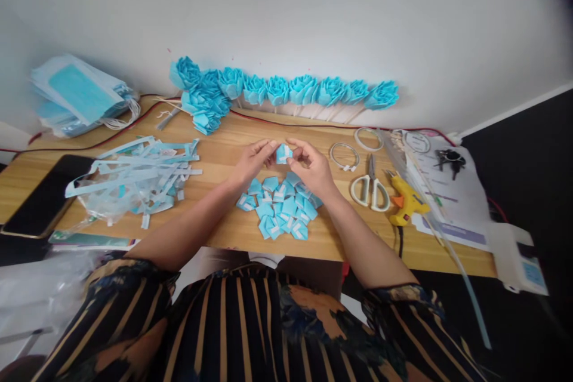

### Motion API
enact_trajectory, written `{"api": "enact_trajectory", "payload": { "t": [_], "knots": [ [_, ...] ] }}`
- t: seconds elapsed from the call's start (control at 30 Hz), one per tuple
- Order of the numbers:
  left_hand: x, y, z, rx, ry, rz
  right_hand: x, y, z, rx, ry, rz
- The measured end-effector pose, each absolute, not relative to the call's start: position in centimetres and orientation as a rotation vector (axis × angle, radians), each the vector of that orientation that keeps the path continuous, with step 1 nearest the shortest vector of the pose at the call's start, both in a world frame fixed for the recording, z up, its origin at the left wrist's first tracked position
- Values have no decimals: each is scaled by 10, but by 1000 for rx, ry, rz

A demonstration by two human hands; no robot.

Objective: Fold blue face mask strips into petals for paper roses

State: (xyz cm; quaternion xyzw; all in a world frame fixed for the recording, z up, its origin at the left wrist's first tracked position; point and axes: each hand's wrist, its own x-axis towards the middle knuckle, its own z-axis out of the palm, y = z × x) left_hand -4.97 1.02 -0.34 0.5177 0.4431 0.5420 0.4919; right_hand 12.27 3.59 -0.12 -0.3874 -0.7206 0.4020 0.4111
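Observation:
Between my two hands is a small folded blue petal (283,154) with a white strip on its face, raised just above the table. My left hand (256,161) pinches its left side, and my right hand (312,166) grips its right side with thumb and fingers. Some fingertips are hidden behind the piece. Directly below lies a loose pile of similar folded blue petals (275,209), several showing white strips. Along the wall stands a row of finished-looking blue flowers (303,89) on thin pale stems, with more bunched at the left end (206,108).
Blue scrap strips (134,176), a black phone (45,194) and stacked face masks (83,92) lie left. To the right are scissors (370,186), a yellow glue gun (406,202), wire rings (344,157), keys (451,161) and papers (465,191). A red-black cable (286,125) runs along the back.

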Motion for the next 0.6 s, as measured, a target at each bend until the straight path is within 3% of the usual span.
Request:
{"api": "enact_trajectory", "payload": {
  "t": [0.43, 0.6],
  "knots": [
    [-48, 9, -6, 1371, 1148, 1164, 128, 41, -3, -922, -1639, 1231],
    [-47, 9, -6, 1387, 1139, 1143, 128, 43, -6, -999, -1617, 1151]
  ]
}}
